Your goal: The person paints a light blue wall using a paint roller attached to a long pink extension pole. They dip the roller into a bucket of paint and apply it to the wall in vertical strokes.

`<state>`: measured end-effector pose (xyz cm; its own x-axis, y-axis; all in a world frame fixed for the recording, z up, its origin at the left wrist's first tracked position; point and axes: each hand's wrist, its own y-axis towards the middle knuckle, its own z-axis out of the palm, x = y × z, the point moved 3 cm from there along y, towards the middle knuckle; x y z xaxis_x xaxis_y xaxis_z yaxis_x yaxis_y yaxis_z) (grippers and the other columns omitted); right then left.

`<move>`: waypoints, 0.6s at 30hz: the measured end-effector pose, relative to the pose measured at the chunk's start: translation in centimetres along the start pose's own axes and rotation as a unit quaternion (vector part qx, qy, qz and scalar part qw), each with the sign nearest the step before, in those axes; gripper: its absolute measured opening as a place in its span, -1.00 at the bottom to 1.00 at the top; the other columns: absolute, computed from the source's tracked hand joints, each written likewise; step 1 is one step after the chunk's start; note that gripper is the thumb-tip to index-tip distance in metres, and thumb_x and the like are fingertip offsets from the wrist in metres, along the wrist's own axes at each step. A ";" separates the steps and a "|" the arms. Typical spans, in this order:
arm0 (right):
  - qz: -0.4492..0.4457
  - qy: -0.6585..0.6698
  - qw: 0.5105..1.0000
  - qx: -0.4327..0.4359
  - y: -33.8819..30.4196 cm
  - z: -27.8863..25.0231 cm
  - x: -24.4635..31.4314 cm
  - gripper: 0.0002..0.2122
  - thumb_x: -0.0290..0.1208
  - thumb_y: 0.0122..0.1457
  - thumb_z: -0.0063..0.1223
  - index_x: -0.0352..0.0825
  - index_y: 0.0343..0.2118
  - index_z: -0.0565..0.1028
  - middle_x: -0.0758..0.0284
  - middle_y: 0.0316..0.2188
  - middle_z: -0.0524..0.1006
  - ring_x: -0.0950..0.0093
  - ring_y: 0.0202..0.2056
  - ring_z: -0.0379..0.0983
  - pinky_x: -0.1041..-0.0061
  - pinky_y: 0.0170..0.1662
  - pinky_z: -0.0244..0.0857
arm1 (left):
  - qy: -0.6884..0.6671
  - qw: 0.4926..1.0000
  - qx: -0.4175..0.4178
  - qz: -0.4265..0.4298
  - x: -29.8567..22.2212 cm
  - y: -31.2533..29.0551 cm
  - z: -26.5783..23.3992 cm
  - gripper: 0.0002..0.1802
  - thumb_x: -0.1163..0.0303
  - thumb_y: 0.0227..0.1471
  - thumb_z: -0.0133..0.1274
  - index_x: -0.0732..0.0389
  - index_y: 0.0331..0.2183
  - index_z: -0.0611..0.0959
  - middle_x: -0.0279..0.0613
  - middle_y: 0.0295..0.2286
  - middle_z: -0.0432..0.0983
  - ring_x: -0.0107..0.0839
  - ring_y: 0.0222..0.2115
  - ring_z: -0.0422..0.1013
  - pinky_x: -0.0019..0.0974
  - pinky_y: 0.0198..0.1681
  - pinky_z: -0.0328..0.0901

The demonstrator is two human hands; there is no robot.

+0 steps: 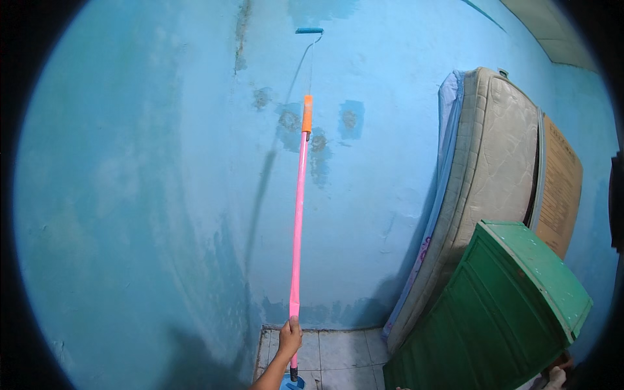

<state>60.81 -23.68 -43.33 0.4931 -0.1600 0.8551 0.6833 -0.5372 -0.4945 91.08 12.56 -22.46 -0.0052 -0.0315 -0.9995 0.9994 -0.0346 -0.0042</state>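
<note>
My left hand (290, 336) is wrapped round the lower part of a long pink pole (299, 214), its forearm coming in from the lower edge. An orange handle (307, 114) joins the pole's top to a thin wire frame. On that frame sits a blue paint roller (309, 30), high up by the light blue wall (383, 175); whether it touches cannot be told. The pole stands nearly upright, and its black end cap (294, 374) shows below my hand. Under the cap is part of a blue container (294, 383). My right hand is not in view.
On the right, a beige mattress (497, 143) leans on the wall beside a cardboard sheet (559, 185). A green cabinet (481, 312) tilts in front of them. Darker, damp-looking patches (351, 119) mark the wall. White tiles (344, 351) cover the floor.
</note>
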 end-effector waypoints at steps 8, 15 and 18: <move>-0.038 -0.015 0.999 -0.020 2.7 -1.6 0.2 -0.66 -0.06 0.18 0.07 -0.32 -0.35 0.49 0.32 -0.52 0.49 0.45 -0.49 0.38 0.36 -0.40 0.33 | -0.005 0.996 -0.018 0.091 -11.2 5.1 -0.5 -0.39 -0.18 0.22 -0.27 0.17 -0.57 0.37 -0.36 -0.75 0.22 -0.51 -0.78 0.20 -0.36 -0.73 0.14; -0.023 -0.024 0.999 0.023 2.1 1.2 2.3 -0.65 -0.05 0.18 0.07 -0.32 -0.33 0.49 0.32 -0.55 0.48 0.47 -0.52 0.38 0.38 -0.42 0.34 | -0.020 0.993 -0.023 0.113 -13.5 3.7 2.1 -0.41 -0.13 0.23 -0.24 0.18 -0.57 0.39 -0.37 -0.73 0.25 -0.53 -0.77 0.20 -0.38 -0.71 0.15; -0.024 0.019 1.000 0.004 -0.5 2.1 4.1 -0.65 -0.05 0.18 0.07 -0.32 -0.38 0.50 0.33 -0.59 0.48 0.46 -0.54 0.38 0.38 -0.43 0.33 | -0.013 0.994 -0.009 0.106 -11.9 2.2 3.8 -0.41 -0.12 0.23 -0.24 0.19 -0.57 0.40 -0.36 -0.72 0.27 -0.52 -0.75 0.22 -0.36 -0.68 0.17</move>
<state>63.61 -22.32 -39.93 0.4391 -0.1664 0.8829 0.7099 -0.5380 -0.4545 93.24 9.08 -10.50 0.2049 -0.0624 -0.9768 0.9786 -0.0062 0.2057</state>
